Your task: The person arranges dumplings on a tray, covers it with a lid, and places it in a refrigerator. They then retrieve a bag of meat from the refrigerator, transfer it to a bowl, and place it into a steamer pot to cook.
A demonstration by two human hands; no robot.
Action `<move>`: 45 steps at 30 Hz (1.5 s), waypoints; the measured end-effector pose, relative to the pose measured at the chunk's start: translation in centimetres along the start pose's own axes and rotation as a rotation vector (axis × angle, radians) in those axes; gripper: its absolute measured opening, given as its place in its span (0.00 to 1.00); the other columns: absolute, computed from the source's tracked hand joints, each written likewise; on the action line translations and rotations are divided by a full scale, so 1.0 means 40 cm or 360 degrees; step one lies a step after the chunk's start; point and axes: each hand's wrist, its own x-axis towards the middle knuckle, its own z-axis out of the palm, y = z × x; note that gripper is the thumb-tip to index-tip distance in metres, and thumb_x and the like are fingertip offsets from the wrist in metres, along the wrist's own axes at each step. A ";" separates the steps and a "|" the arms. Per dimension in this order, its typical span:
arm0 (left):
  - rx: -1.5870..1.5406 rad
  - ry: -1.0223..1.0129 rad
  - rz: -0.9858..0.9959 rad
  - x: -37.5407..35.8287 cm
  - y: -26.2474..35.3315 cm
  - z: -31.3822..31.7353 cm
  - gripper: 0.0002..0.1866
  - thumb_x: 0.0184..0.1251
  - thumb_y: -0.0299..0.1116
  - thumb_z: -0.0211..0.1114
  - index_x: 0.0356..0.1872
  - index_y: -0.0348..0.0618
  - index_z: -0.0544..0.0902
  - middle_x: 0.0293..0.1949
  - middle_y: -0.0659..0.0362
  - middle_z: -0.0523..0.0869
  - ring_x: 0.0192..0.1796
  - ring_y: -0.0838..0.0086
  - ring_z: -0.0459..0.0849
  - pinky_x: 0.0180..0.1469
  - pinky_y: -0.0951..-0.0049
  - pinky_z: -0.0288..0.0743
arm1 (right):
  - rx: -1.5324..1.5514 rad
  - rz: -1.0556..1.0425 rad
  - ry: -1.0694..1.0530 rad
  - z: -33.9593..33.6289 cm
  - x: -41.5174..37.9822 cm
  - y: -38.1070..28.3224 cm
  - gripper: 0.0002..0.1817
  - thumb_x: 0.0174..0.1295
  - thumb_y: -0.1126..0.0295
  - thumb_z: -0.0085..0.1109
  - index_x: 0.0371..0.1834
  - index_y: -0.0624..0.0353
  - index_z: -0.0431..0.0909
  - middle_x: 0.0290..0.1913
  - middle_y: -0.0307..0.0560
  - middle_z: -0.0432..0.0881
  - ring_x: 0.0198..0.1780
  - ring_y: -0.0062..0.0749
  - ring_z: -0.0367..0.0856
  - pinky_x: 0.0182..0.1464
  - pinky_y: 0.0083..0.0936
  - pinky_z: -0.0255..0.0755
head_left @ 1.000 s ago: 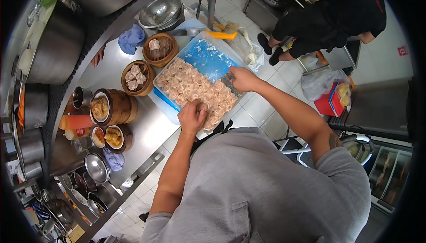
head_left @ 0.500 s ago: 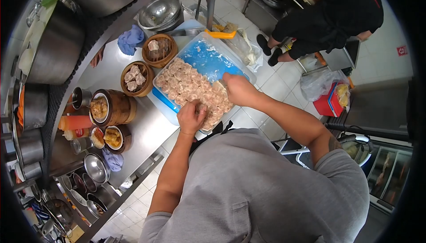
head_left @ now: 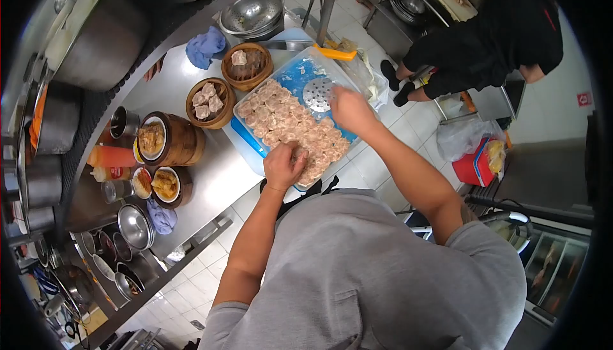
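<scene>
My right hand (head_left: 353, 111) is closed around the grip of a round perforated skimmer (head_left: 317, 94). The skimmer's holed disc is over the bare blue part of the tray (head_left: 295, 76), beside the dumplings. Pale, meat-filled dumplings (head_left: 281, 119), packed close together, cover the left and near parts of the tray. At their near left edge, my left hand (head_left: 284, 166) has its fingers curled down against them. Its fingertips are partly hidden, so what they pinch cannot be made out.
Two bamboo steamers (head_left: 211, 102) with dumplings stand left of the tray, near a blue cloth (head_left: 205, 47). Stacked steamers (head_left: 182, 139) and sauce bottles (head_left: 112, 156) are farther left. Metal colanders (head_left: 252, 13) sit behind. A co-worker in black (head_left: 476, 37) stands at the far right.
My right hand has moved away from the dumplings toward the back of the tray, and the skimmer's holed face now shows. My left hand stays at the dumplings. The whole view has shifted slightly.
</scene>
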 end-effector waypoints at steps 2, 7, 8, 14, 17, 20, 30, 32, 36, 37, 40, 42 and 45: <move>-0.0012 0.0006 -0.0015 0.000 0.002 -0.003 0.14 0.55 0.41 0.72 0.36 0.44 0.83 0.22 0.58 0.77 0.26 0.65 0.79 0.29 0.65 0.73 | 0.0039 0.0232 -0.0438 0.010 -0.048 -0.006 0.24 0.64 0.61 0.55 0.54 0.72 0.73 0.52 0.68 0.79 0.55 0.60 0.78 0.57 0.46 0.72; -0.0027 0.0060 0.0069 0.001 -0.005 0.001 0.14 0.56 0.41 0.72 0.36 0.45 0.82 0.23 0.59 0.78 0.26 0.64 0.80 0.29 0.66 0.73 | 0.0187 0.0403 -0.0492 0.108 -0.099 0.003 0.29 0.64 0.56 0.55 0.55 0.75 0.72 0.56 0.77 0.74 0.57 0.65 0.75 0.60 0.46 0.69; -0.0025 0.0061 0.0081 0.001 -0.005 0.001 0.14 0.56 0.41 0.72 0.36 0.45 0.82 0.23 0.59 0.78 0.26 0.64 0.80 0.29 0.66 0.73 | 0.0181 0.0400 -0.0491 0.120 -0.096 0.001 0.29 0.64 0.56 0.55 0.55 0.75 0.72 0.56 0.77 0.74 0.57 0.65 0.75 0.60 0.46 0.69; -0.0034 0.0067 0.0096 0.001 -0.005 0.003 0.13 0.57 0.41 0.71 0.36 0.45 0.82 0.23 0.59 0.78 0.25 0.64 0.80 0.28 0.66 0.73 | 0.0186 0.0596 -0.0508 0.127 -0.073 -0.017 0.37 0.60 0.51 0.56 0.61 0.75 0.68 0.60 0.77 0.71 0.62 0.66 0.71 0.65 0.46 0.66; -0.0054 0.0079 0.0105 0.000 -0.008 0.003 0.13 0.57 0.41 0.71 0.36 0.45 0.82 0.24 0.59 0.79 0.26 0.64 0.80 0.29 0.65 0.73 | 0.0150 0.0669 -0.0545 0.118 -0.064 -0.028 0.39 0.59 0.49 0.56 0.62 0.75 0.68 0.61 0.77 0.70 0.63 0.65 0.70 0.66 0.44 0.65; -0.0067 0.0089 0.0116 0.001 -0.009 0.001 0.13 0.56 0.41 0.72 0.36 0.45 0.82 0.25 0.59 0.80 0.27 0.63 0.81 0.30 0.65 0.74 | 0.0080 0.0642 -0.0688 0.114 -0.056 -0.024 0.40 0.58 0.49 0.56 0.64 0.74 0.67 0.63 0.77 0.69 0.65 0.64 0.69 0.66 0.43 0.66; -0.0128 0.0067 0.0093 -0.001 -0.012 -0.004 0.12 0.57 0.40 0.72 0.35 0.46 0.82 0.26 0.58 0.81 0.28 0.61 0.82 0.31 0.64 0.75 | 0.0771 0.0655 -0.0874 0.053 -0.054 0.002 0.34 0.45 0.69 0.71 0.59 0.65 0.74 0.48 0.54 0.81 0.48 0.39 0.80 0.51 0.30 0.72; -0.0121 0.0081 0.0105 -0.002 -0.014 -0.001 0.12 0.57 0.40 0.72 0.35 0.46 0.82 0.25 0.58 0.81 0.28 0.61 0.82 0.31 0.64 0.75 | 0.0747 0.0569 -0.0788 0.090 -0.056 0.044 0.34 0.45 0.70 0.71 0.59 0.64 0.73 0.46 0.51 0.81 0.47 0.38 0.80 0.50 0.31 0.72; -0.0113 0.0083 0.0092 -0.003 -0.013 -0.001 0.12 0.56 0.40 0.72 0.35 0.46 0.82 0.25 0.58 0.80 0.26 0.63 0.81 0.29 0.64 0.74 | 0.1011 0.0533 -0.0787 0.105 -0.061 0.070 0.32 0.46 0.72 0.70 0.58 0.63 0.72 0.44 0.47 0.80 0.44 0.34 0.79 0.47 0.29 0.72; -0.0110 0.0081 0.0093 -0.003 -0.014 -0.001 0.12 0.56 0.40 0.72 0.35 0.46 0.82 0.25 0.58 0.80 0.26 0.63 0.81 0.29 0.64 0.74 | 0.1175 0.0569 -0.0846 0.100 -0.061 0.072 0.30 0.46 0.73 0.69 0.57 0.63 0.72 0.42 0.46 0.80 0.42 0.32 0.78 0.44 0.27 0.72; -0.0090 0.0096 0.0102 -0.001 -0.009 -0.003 0.12 0.56 0.40 0.72 0.35 0.46 0.82 0.24 0.59 0.80 0.26 0.63 0.81 0.29 0.65 0.74 | 0.1441 0.0627 -0.0940 0.107 -0.052 0.093 0.28 0.47 0.76 0.67 0.55 0.62 0.72 0.40 0.44 0.79 0.38 0.27 0.77 0.38 0.23 0.70; -0.0092 0.0109 0.0096 0.000 -0.004 -0.005 0.12 0.57 0.39 0.72 0.34 0.46 0.82 0.24 0.59 0.80 0.26 0.64 0.81 0.29 0.65 0.74 | 0.1543 0.0648 -0.0972 0.121 -0.047 0.113 0.27 0.47 0.77 0.66 0.54 0.62 0.73 0.39 0.43 0.80 0.36 0.25 0.77 0.35 0.21 0.69; -0.0088 0.0096 0.0091 0.002 -0.003 -0.009 0.11 0.57 0.40 0.72 0.34 0.46 0.82 0.24 0.59 0.80 0.26 0.64 0.81 0.29 0.65 0.74 | 0.1525 0.0632 -0.0979 0.125 -0.038 0.119 0.28 0.46 0.76 0.65 0.56 0.61 0.73 0.36 0.41 0.79 0.31 0.23 0.75 0.30 0.21 0.65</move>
